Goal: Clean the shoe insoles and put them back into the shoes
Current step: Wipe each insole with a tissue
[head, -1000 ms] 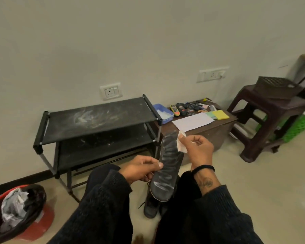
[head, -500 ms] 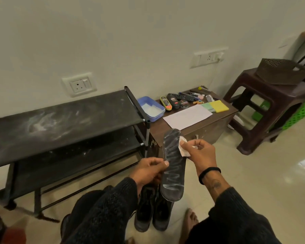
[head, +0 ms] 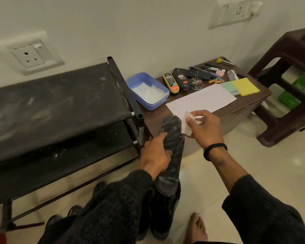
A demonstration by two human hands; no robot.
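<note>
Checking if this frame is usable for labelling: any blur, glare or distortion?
Head view: wide-angle bending bows the shoe rack and wall sockets; left hand and insole are slightly motion-blurred; soft glare on the floor tiles; sleeves at the bottom edge are soft.

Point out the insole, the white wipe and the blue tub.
insole (head: 172, 155): head view, middle of its dusty top face
white wipe (head: 186, 128): head view, its lower fold
blue tub (head: 163, 101): head view, its near rim
</note>
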